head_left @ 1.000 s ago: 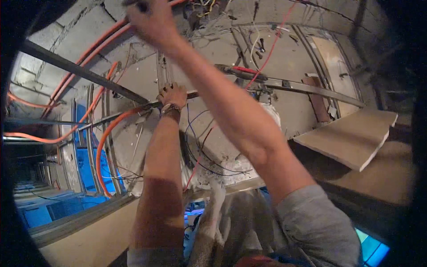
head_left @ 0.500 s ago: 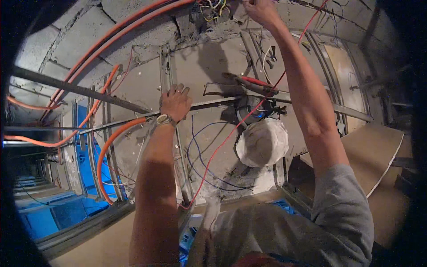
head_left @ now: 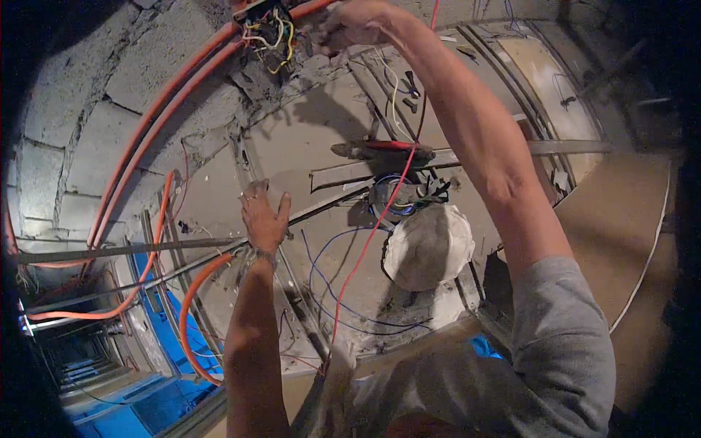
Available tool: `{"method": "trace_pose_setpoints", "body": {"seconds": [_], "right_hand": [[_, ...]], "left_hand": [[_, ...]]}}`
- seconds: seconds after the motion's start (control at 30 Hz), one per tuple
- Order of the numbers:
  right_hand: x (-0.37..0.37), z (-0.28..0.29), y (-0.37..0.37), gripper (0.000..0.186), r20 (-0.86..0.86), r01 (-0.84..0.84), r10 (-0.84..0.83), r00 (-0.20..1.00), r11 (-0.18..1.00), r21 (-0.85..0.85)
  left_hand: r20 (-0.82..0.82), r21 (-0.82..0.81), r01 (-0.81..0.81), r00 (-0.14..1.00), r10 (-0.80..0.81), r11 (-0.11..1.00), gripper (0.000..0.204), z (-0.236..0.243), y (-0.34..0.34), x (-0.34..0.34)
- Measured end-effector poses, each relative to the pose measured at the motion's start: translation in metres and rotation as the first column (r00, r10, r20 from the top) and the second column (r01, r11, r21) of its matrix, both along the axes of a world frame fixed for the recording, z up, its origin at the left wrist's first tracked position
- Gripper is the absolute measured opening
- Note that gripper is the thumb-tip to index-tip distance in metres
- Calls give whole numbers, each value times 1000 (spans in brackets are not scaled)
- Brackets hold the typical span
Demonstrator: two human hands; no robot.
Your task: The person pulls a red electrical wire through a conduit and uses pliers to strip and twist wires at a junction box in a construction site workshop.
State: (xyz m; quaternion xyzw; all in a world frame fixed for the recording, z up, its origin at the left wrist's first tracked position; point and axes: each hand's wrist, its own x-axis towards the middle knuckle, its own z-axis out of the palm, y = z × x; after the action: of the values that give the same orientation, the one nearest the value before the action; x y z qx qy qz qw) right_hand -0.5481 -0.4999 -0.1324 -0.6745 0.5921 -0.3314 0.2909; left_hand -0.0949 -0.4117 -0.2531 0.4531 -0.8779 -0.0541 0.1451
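Note:
My left hand (head_left: 264, 217) rests with fingers spread over the grey board beside a metal channel (head_left: 241, 157), a watch at its wrist. My right hand (head_left: 350, 28) is raised at the top, right of a junction box (head_left: 267, 35) with loose white and yellow wires; its fingers are blurred, and whether they hold anything is unclear. A thin red wire (head_left: 369, 243) runs down between my arms. A pale, rough-edged round object (head_left: 427, 248) lies below red-handled pliers (head_left: 394, 146), beside a grey round item (head_left: 387, 197) with dark tools on it.
Orange conduits (head_left: 146, 139) curve along the block wall (head_left: 117, 120). A steel profile (head_left: 131, 250) crosses the left side above a deep shaft (head_left: 80, 361) and blue surfaces (head_left: 175, 339). A large board (head_left: 621, 233) lies at the right. Loose blue wire (head_left: 343, 314) loops on the panel.
My right hand went right, then moved back left beside the junction box, which came further into view. My left hand shifted left and its fingers spread. The view has also shifted.

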Motion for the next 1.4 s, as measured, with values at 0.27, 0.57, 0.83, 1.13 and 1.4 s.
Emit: {"method": "trace_pose_setpoints", "body": {"seconds": [0.27,0.57,0.83,1.13,1.4], "right_hand": [[72,34,18,29,738,233,-237,632,966,111],[69,-18,4,36,544,427,-305,782,897,-111],[72,-21,-1,20,549,487,-327,769,856,-173],[106,26,20,29,718,486,-320,618,874,-29],[115,26,-9,47,289,623,-565,773,762,-177]], "left_hand": [[-25,-56,36,999,-37,998,50,-5,-1,12],[-17,-40,95,995,-96,995,49,-11,-4,11],[-25,-30,94,995,-95,995,45,-10,-5,5],[-36,-70,112,993,-114,991,43,-7,0,10],[-29,-61,101,994,-103,993,38,-8,0,4]]}}
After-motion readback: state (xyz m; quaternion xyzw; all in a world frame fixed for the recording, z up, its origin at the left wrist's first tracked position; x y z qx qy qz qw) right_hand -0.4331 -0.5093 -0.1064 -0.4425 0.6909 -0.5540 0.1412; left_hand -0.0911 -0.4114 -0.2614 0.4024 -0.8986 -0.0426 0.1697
